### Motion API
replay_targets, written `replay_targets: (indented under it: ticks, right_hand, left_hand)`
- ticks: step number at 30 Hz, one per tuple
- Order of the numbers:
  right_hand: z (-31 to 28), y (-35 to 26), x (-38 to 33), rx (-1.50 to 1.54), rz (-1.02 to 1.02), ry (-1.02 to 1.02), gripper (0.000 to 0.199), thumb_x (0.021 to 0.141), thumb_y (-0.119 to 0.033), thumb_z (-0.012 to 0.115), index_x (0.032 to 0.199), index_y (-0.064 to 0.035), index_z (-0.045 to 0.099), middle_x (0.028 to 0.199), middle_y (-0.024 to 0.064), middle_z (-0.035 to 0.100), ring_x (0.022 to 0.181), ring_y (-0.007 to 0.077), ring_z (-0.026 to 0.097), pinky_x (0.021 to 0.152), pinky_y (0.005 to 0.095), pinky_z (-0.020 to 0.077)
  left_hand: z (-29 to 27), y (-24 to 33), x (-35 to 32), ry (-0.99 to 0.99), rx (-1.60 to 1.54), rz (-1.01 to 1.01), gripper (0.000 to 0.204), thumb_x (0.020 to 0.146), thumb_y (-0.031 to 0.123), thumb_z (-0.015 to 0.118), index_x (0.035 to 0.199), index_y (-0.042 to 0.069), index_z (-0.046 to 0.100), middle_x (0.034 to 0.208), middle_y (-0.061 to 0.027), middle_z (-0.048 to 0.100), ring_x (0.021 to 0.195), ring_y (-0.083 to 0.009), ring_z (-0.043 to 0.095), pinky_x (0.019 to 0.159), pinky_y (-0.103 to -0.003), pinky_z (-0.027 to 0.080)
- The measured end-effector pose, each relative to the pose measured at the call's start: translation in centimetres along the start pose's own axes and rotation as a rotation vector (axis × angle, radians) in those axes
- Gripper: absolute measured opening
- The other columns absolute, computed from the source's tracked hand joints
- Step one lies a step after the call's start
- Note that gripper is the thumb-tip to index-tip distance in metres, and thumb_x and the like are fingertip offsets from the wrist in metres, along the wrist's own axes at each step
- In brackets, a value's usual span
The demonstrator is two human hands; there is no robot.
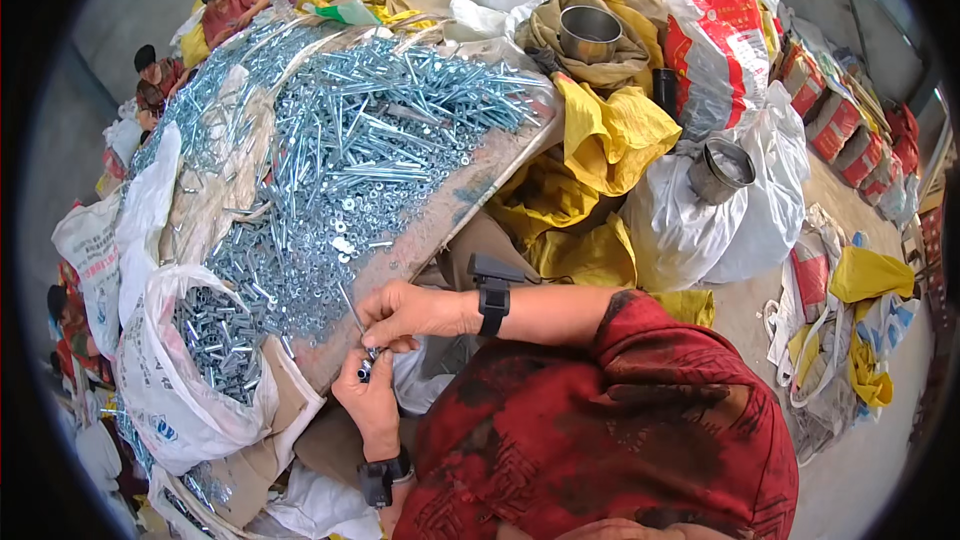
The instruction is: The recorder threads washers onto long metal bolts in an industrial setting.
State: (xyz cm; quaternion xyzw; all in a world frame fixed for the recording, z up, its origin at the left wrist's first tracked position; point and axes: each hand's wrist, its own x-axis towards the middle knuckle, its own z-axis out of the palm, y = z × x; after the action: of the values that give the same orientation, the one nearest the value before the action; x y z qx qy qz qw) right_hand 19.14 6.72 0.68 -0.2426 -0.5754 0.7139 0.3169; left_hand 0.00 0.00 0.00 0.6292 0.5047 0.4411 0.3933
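Observation:
My right hand (405, 310) is closed on a long thin bolt (350, 304), pinching it between thumb and fingers so that one end sticks up toward the pile. Just below it, my left hand (367, 402) is closed round a short shiny metal sleeve (364, 372). Both sets of fingertips nearly meet, and the bolt's lower end is hidden among them. The hands are at the near edge of a table (465, 190) heaped with long bolts (390, 140), nuts and washers (345, 225). Beside my left hand, a white woven sack (165, 380) holds many short metal sleeves (215, 335).
Yellow sacks (615, 135) hang by the table's right edge. Farther right are a metal pot (590, 32), a metal cup (722, 170) on a white sack (690, 225), and a tall red-and-white sack (715, 35). Several people (228, 12) sit along the far left side.

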Motion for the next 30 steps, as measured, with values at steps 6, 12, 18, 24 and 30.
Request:
replay_targets:
  ticks: [6, 12, 18, 24, 30]
  right_hand:
    - [4.7, 0.3, 2.4, 0.027, -0.226, 0.208, 0.033, 0.094, -0.033, 0.068, 0.086, -0.0016, 0.067, 0.077, -0.0005, 0.062, 0.075, 0.0091, 0.058, 0.063, 0.0277, 0.0482]
    - [3.7, -0.8, 0.9, -0.014, -0.402, 0.194, 0.053, 0.103, -0.047, 0.048, 0.115, 0.0011, 0.068, 0.115, 0.0116, 0.068, 0.107, 0.0181, 0.061, 0.094, 0.0331, 0.0474]
    - [4.0, -1.5, 1.0, 0.170, -0.244, 0.229, 0.067, 0.103, -0.055, 0.040, 0.127, 0.0057, 0.058, 0.111, 0.0140, 0.068, 0.103, 0.0199, 0.063, 0.094, 0.0362, 0.0487]
    - [0.1, 0.0, 0.6, 0.314, -0.167, 0.456, 0.045, 0.104, -0.041, 0.050, 0.108, 0.0024, 0.060, 0.069, 0.0016, 0.059, 0.072, 0.0148, 0.062, 0.069, 0.0307, 0.0524]
    - [1.0, -1.7, 1.7, -0.598, -0.249, 0.256, 0.026, 0.094, -0.024, 0.070, 0.087, 0.0014, 0.068, 0.066, -0.0003, 0.059, 0.070, 0.0042, 0.053, 0.058, 0.0269, 0.0441]
  left_hand:
    - [2.1, 1.2, -1.3, 0.111, 0.026, 0.050, 0.015, 0.087, 0.000, 0.070, 0.099, -0.008, 0.066, 0.079, -0.0003, 0.061, 0.065, -0.0067, 0.051, 0.056, -0.025, 0.042]
    - [-1.3, 1.6, 0.5, 0.361, -0.312, -0.344, 0.008, 0.089, 0.006, 0.070, 0.094, 0.000, 0.068, 0.072, 0.0021, 0.060, 0.059, -0.0051, 0.053, 0.051, -0.020, 0.040]
    - [0.3, 0.8, -0.4, 0.185, -0.144, 0.008, 0.011, 0.088, 0.005, 0.072, 0.085, -0.002, 0.064, 0.071, 0.0057, 0.053, 0.067, -0.0031, 0.042, 0.058, -0.022, 0.037]
    - [0.0, 1.5, 0.3, 0.096, -0.108, -0.082, 0.012, 0.088, 0.009, 0.073, 0.087, -0.001, 0.067, 0.072, 0.0044, 0.057, 0.066, -0.0033, 0.045, 0.057, -0.023, 0.039]
    - [0.2, 2.0, 1.2, 0.101, 0.179, 0.017, 0.014, 0.086, 0.010, 0.073, 0.092, -0.002, 0.068, 0.073, -0.0073, 0.064, 0.062, -0.0160, 0.054, 0.060, -0.033, 0.044]
